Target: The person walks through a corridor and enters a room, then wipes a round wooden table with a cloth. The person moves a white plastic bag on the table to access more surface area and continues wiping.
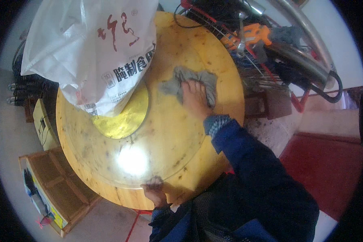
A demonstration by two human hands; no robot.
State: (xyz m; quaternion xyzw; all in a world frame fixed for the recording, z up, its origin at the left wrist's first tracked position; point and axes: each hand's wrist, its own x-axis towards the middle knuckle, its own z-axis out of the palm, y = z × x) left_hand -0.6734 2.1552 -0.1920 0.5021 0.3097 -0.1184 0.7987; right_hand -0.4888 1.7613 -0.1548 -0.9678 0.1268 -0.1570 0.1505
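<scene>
My right hand [196, 96] lies on a crumpled grey cloth [210, 81], its fingers spread over the fabric on a round wooden table [226, 99]. At the near edge of the table's round glass top [108, 169] is my left hand [154, 190], touching the rim; whether its fingers grip the glass is unclear. A large white plastic bag [87, 51] with printed writing stands on the far left part of the table. It partly covers a shiny gold disc [121, 124].
A wire rack with red edging [254, 54], holding an orange item [254, 34], stands beyond the table at right. Metal pipes [305, 30] are nearby. At lower left is a wooden frame or cabinet [60, 181]. A dark red surface [323, 172] lies at right.
</scene>
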